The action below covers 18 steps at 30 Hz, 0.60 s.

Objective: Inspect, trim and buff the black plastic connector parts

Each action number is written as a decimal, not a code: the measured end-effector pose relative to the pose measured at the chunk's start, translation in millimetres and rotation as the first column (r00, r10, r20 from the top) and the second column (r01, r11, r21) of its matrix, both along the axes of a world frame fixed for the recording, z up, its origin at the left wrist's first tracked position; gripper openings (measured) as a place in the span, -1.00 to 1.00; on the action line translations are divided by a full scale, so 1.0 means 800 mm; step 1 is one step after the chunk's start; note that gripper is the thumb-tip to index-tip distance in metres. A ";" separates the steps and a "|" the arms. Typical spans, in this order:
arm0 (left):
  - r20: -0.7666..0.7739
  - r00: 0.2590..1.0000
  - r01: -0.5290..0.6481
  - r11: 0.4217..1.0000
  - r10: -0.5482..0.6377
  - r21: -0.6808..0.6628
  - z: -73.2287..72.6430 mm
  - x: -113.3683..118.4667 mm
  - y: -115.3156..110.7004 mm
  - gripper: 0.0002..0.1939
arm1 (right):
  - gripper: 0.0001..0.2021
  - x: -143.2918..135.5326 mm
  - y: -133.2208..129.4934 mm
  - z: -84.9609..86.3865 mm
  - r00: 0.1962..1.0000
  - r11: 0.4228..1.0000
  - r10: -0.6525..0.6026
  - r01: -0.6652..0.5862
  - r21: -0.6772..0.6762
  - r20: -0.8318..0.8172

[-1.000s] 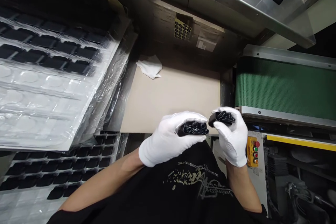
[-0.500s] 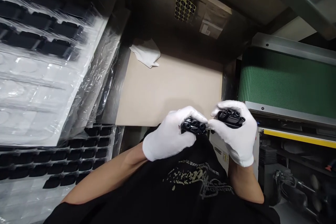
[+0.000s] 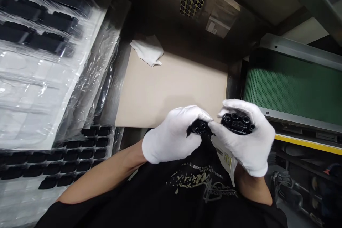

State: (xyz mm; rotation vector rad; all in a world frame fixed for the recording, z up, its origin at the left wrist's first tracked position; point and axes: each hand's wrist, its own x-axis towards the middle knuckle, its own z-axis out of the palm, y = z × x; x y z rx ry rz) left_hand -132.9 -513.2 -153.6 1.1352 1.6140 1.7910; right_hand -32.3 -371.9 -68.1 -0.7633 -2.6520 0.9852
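Observation:
White gloves cover both hands, held close together in front of my black shirt. My left hand (image 3: 177, 135) is closed around a glossy black plastic part with round sockets (image 3: 200, 127), partly hidden by the glove. A similar black plastic housing (image 3: 237, 124) sits in my right hand (image 3: 248, 139), its several ring-shaped posts facing up. The right thumb reaches across to the left-hand part, at or very near its edge. Below and beyond the hands lies a beige board (image 3: 171, 85).
Plastic trays (image 3: 34, 78) with black parts are stacked at the left, more trays (image 3: 77, 156) below them. A crumpled white cloth (image 3: 149, 50) lies on the board's far corner. A green conveyor belt (image 3: 294, 82) stands at right; a dotted sticker sheet (image 3: 191, 1) is at the back.
My right hand has moved slightly right with its housing, which is tipped more toward the camera. The left-hand part has turned and shows less of its sockets. The view has shifted a little.

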 end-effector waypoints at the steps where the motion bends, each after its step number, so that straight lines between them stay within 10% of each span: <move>1: -0.016 1.000 -0.004 1.000 0.004 -0.002 0.000 0.000 0.000 -0.65 | -0.62 0.001 0.000 0.000 1.000 1.000 0.020 -0.020 0.004 0.003; 7: 0.024 0.999 0.030 0.999 -0.029 -0.029 0.002 -0.003 -0.001 -0.61 | -0.67 0.004 0.005 -0.007 1.000 0.993 -0.021 0.022 0.113 -0.014; 18: 0.367 0.930 0.006 1.000 -0.004 -0.006 0.019 0.006 -0.004 -0.63 | -0.68 0.029 0.013 -0.016 0.983 0.978 -0.181 0.183 -0.106 0.022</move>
